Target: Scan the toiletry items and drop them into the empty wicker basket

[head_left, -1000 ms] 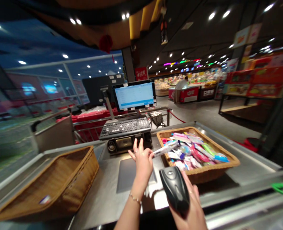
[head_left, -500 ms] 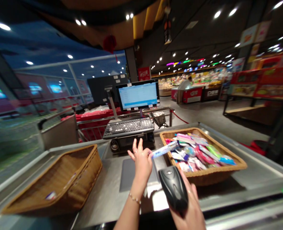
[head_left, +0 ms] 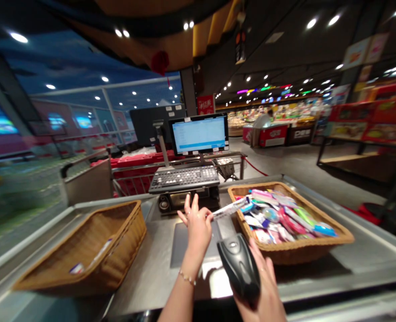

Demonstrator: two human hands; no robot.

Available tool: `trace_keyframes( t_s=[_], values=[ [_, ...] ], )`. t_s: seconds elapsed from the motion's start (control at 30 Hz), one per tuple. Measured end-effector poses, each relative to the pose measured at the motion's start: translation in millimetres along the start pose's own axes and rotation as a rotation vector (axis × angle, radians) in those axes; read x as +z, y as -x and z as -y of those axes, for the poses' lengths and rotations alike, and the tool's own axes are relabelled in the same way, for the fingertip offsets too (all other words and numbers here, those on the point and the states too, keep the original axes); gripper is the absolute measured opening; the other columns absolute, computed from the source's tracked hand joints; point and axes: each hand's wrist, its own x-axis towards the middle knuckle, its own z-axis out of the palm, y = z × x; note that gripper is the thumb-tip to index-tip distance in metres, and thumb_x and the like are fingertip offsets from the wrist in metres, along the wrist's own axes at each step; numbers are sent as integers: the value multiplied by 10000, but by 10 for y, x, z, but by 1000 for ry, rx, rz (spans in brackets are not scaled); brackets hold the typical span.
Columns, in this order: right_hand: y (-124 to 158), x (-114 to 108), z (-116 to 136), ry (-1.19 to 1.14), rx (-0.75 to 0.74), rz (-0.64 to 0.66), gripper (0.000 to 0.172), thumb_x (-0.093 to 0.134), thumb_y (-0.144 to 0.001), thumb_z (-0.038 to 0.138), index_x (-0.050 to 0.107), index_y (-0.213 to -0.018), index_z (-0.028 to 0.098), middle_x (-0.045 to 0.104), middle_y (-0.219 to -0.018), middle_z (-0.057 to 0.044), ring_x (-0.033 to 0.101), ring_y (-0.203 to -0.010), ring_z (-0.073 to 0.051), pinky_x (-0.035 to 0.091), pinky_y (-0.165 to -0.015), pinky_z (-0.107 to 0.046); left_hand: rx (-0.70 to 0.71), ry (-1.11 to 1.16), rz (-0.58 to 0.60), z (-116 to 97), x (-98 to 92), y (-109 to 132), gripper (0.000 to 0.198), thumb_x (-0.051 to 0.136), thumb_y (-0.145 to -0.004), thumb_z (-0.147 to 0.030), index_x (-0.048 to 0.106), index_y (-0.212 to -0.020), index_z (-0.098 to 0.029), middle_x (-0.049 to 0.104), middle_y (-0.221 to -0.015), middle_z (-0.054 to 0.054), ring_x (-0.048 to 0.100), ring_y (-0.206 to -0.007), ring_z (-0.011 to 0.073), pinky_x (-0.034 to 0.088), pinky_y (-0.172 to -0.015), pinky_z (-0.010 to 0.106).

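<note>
Shows as a slim, straight, whitish packet [head_left: 228, 209], slanting up from the thumb-and-forefinger pinch of the left hand [head_left: 198, 227], with the other fingers fanned, and overlapping in view the left rim of the filled wicker basket [head_left: 301, 251], without revealing any contact. Near it, wrapped by the curled right hand [head_left: 268, 288], a rounded black barcode scanner [head_left: 240, 264]. Leaves room to move over the steel counter [head_left: 154, 264] between the left hand and the second wicker basket [head_left: 127, 250], bounded beyond by the keyboard [head_left: 184, 177].
</note>
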Motion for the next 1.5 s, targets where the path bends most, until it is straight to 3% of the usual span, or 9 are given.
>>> trace_keyframes(
  t_s=[0.3, 0.77, 1.2, 1.5],
  values=[
    [-17, 65, 91, 16, -67, 7, 777, 494, -798, 205, 182, -1509, 218, 443, -1477, -144, 381, -1395, -361, 302, -1099, -643, -46, -7, -11, 135, -71, -15, 162, 589, -799, -141, 689, -689, -205, 438, -1505, 85, 209, -1466, 345, 130, -1081, 751],
    [-40, 152, 265, -3, -100, 55, 769, 531, -761, 184, 238, -1472, 197, 434, -1481, -169, 356, -1407, -375, 278, -1110, -656, -94, -5, -51, 317, -179, 5, 171, 575, -791, -137, 684, -680, -210, 449, -1497, 84, 212, -1467, 329, 135, -1090, 742],
    [-39, 263, 368, -30, -144, 71, 739, 494, -778, 218, 237, -1469, 184, 425, -1481, -177, 384, -1386, -391, 323, -1071, -670, -159, -4, -66, 469, -311, 5, 174, 574, -789, -134, 692, -687, -209, 458, -1491, 84, 229, -1459, 334, 132, -1093, 739],
    [-21, 343, 455, -51, -171, 68, 722, 480, -809, 256, 234, -1484, 178, 443, -1475, -149, 390, -1389, -363, 289, -1118, -622, -180, -18, -81, 607, -364, 38, 178, 570, -789, -137, 692, -685, -214, 453, -1495, 82, 208, -1466, 331, 121, -1093, 739]
  ],
)
